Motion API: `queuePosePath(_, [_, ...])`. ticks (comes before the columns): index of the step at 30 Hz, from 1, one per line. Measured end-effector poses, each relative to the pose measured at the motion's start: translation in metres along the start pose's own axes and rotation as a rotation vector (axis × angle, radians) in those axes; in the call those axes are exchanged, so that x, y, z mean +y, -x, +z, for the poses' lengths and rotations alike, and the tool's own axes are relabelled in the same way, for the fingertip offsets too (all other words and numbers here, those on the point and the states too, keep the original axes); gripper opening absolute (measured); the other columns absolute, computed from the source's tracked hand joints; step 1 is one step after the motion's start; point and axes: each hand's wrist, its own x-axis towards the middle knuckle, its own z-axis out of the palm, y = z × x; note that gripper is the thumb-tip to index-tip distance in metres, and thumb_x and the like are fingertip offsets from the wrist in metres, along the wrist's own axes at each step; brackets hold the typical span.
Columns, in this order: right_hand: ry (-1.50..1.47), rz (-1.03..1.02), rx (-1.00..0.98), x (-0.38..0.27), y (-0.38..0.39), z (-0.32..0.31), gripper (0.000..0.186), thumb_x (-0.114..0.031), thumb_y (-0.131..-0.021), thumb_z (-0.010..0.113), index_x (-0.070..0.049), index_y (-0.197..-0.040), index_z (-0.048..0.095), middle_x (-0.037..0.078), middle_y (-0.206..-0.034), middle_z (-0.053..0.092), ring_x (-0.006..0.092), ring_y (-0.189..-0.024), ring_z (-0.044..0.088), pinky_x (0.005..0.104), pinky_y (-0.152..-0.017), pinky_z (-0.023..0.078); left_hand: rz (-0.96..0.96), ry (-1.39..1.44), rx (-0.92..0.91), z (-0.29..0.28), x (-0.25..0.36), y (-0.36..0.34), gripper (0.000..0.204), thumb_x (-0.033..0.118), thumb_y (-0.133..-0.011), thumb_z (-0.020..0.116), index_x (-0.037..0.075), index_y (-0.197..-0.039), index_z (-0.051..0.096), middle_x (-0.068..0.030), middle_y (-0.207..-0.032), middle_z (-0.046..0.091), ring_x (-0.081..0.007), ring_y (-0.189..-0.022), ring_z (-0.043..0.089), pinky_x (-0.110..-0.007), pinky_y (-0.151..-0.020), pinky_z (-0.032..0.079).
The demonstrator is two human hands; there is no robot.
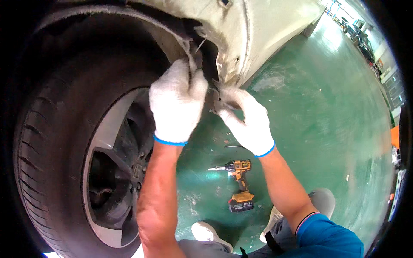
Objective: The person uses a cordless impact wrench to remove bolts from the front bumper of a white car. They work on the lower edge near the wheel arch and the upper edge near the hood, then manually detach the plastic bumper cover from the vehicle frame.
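My left hand (178,101), in a white knit glove with a blue cuff, is closed on the frayed edge of the wheel arch liner (165,43). Its fingertips are partly hidden behind that edge. Just to the right and slightly lower, my right hand (247,118), gloved the same way, has thumb and fingers pinched together at the bottom corner of the pale, dirty car body panel (266,23). What sits between those fingers is too small and dark to make out. A dark gap runs between liner and panel above both hands.
A large tyre (41,142) on a grey-and-black wheel (109,129) fills the left side. On the green floor (318,112) lie a yellow-and-black cordless impact wrench (241,172) and a thin metal rod (233,146). My shoes (206,232) and a grey round stool seat (323,201) are close by.
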Motion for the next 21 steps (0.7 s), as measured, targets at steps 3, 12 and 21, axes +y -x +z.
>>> queuePosePath(3, [0.132, -0.222, 0.076, -0.009, -0.009, 0.015, 0.054, -0.007, -0.082, 0.073, -0.007, -0.134, 0.059, 0.018, -0.125, 0.067, 0.0362, -0.108, 0.069, 0.0429, -0.093, 0.058, -0.029, 0.147, -0.032, -0.007, -0.013, 0.003, 0.02, 0.016, -0.094, 0.067, 0.0, -0.106, 0.071, -0.0193, -0.09, 0.073, -0.0246, -0.08, 0.072, -0.036, -0.078, 0.055])
queuePosePath(12, [0.262, -0.109, 0.03, -0.019, -0.001, 0.072, 0.081, -0.005, -0.074, 0.068, 0.0, -0.15, 0.042, 0.028, -0.146, 0.051, 0.0463, -0.127, 0.057, 0.047, -0.102, 0.053, 0.07, 0.183, -0.103, -0.016, -0.03, -0.004, 0.019, 0.015, -0.096, 0.065, 0.0, -0.107, 0.069, -0.0194, -0.091, 0.072, -0.0295, -0.081, 0.071, -0.036, -0.077, 0.055])
queuePosePath(21, [0.236, 0.029, 0.036, -0.025, -0.007, 0.103, 0.089, -0.009, -0.072, 0.074, 0.009, -0.15, 0.035, 0.038, -0.15, 0.04, 0.0517, -0.117, 0.061, 0.0494, -0.093, 0.057, 0.04, 0.09, -0.03, 0.003, -0.033, -0.008, 0.019, 0.017, -0.094, 0.068, 0.002, -0.106, 0.07, -0.0195, -0.096, 0.073, -0.0346, -0.086, 0.073, -0.04, -0.077, 0.056])
